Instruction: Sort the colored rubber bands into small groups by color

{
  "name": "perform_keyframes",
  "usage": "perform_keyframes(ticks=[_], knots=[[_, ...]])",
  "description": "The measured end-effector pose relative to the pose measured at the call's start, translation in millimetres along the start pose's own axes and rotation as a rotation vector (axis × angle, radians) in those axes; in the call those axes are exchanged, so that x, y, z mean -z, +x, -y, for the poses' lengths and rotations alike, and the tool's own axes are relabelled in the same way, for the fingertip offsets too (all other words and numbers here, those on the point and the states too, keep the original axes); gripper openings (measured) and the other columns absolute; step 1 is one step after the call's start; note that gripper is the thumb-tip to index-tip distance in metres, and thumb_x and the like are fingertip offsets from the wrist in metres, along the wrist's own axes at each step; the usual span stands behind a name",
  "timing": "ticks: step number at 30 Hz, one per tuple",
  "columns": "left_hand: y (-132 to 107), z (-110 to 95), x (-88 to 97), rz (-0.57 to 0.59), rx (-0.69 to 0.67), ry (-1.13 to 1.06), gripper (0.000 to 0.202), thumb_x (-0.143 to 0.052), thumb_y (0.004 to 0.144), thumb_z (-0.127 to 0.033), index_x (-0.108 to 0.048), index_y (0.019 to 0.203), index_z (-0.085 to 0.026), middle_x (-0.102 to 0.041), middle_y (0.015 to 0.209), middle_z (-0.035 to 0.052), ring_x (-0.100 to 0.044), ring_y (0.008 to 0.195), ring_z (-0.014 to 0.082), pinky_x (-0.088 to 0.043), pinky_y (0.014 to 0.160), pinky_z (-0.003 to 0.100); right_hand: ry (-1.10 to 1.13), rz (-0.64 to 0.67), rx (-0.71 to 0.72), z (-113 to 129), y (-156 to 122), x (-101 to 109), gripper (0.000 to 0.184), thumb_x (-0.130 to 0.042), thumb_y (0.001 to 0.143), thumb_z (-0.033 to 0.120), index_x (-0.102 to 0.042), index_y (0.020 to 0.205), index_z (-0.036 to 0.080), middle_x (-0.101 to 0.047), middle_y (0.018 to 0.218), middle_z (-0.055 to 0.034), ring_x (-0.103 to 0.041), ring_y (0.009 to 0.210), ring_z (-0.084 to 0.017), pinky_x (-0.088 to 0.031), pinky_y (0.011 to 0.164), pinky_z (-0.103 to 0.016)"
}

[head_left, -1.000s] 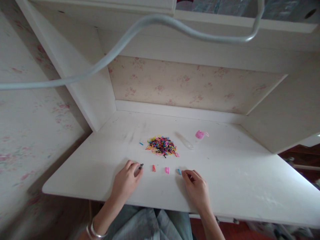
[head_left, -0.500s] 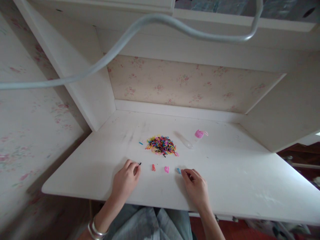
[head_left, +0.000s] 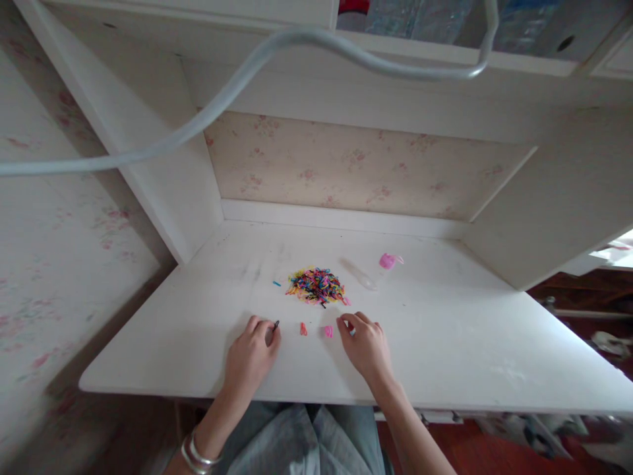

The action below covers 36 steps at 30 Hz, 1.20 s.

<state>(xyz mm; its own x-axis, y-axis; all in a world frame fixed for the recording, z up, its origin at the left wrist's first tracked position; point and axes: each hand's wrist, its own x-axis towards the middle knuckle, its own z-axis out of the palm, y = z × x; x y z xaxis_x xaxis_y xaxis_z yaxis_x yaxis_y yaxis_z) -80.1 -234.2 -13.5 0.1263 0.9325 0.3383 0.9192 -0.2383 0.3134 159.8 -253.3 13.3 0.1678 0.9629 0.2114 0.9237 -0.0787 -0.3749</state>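
A heap of small coloured rubber bands (head_left: pixel 315 287) lies in the middle of the white desk (head_left: pixel 445 343). My left hand (head_left: pixel 252 353) rests on the desk in front of the heap, its thumb and forefinger pinched on a small black band (head_left: pixel 275 324). To its right lie a red band (head_left: pixel 302 328) and a pink band (head_left: pixel 329 331). My right hand (head_left: pixel 364 344) has its fingers curled, with the fingertips down on the desk just right of the pink band. Whatever is under them is hidden.
A single blue band (head_left: pixel 277 284) lies left of the heap. A clear bottle (head_left: pixel 363 278) with a pink cap (head_left: pixel 388 260) lies on its side behind and to the right. A grey cable (head_left: pixel 212 112) hangs across the view. Cabinet walls stand left, right and behind.
My right hand has slid left towards the pink band and now covers the spot where a blue band lay. The left hand has stayed put with its black band.
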Motion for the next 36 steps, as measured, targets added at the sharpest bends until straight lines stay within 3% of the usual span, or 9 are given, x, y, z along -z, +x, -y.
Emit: perform_keyframes(ticks=[8,15,22,30,36], knots=[[-6,12,-3.7,-0.043,-0.019,-0.121,0.013,-0.05,0.086,-0.024,-0.061,0.092,-0.02,-0.063,0.095,0.0054,-0.066,0.079,0.0185,-0.051,0.072,0.029,-0.146,0.128,-0.023,26,31,-21,0.028,-0.048,0.091,0.033,-0.068,0.109,0.026,-0.07,0.103,-0.0065,-0.065,0.081,-0.02,-0.04,0.075,-0.032],[-3,13,-3.5,-0.005,-0.019,-0.176,0.014,-0.049,0.087,-0.024,-0.063,0.085,-0.021,-0.064,0.089,0.0043,-0.065,0.075,0.0173,-0.05,0.069,0.028,-0.154,0.111,-0.002,30,40,-26,0.027,-0.042,0.093,0.026,-0.069,0.091,0.023,-0.069,0.1,-0.0065,-0.064,0.083,-0.019,-0.039,0.075,-0.03],[-2,14,-2.5,0.04,-0.012,-0.221,0.017,-0.047,0.089,-0.023,-0.063,0.087,-0.021,-0.063,0.089,0.0044,-0.064,0.075,0.0167,-0.05,0.071,0.028,-0.02,0.066,-0.039,22,39,-21,0.027,-0.043,0.092,0.027,-0.07,0.091,0.025,-0.069,0.095,-0.0024,-0.063,0.077,-0.015,-0.036,0.064,-0.025],[-3,14,-3.0,-0.011,-0.007,-0.277,0.017,-0.046,0.09,-0.023,-0.062,0.088,-0.021,-0.062,0.09,0.0048,-0.064,0.076,0.0165,-0.05,0.071,0.028,0.18,0.019,-0.073,5,41,-20,0.023,-0.049,0.085,0.029,-0.072,0.085,0.023,-0.069,0.082,-0.001,-0.061,0.071,-0.014,-0.04,0.064,-0.024],[0,22,2.6,-0.066,0.105,-0.51,0.019,-0.05,0.089,-0.033,-0.065,0.088,-0.021,-0.061,0.084,0.002,-0.057,0.062,0.0131,-0.048,0.063,0.027,0.202,-0.014,0.067,32,22,-17,0.025,-0.046,0.091,0.03,-0.07,0.09,0.023,-0.068,0.089,-0.0019,-0.061,0.071,-0.013,-0.041,0.066,-0.022]])
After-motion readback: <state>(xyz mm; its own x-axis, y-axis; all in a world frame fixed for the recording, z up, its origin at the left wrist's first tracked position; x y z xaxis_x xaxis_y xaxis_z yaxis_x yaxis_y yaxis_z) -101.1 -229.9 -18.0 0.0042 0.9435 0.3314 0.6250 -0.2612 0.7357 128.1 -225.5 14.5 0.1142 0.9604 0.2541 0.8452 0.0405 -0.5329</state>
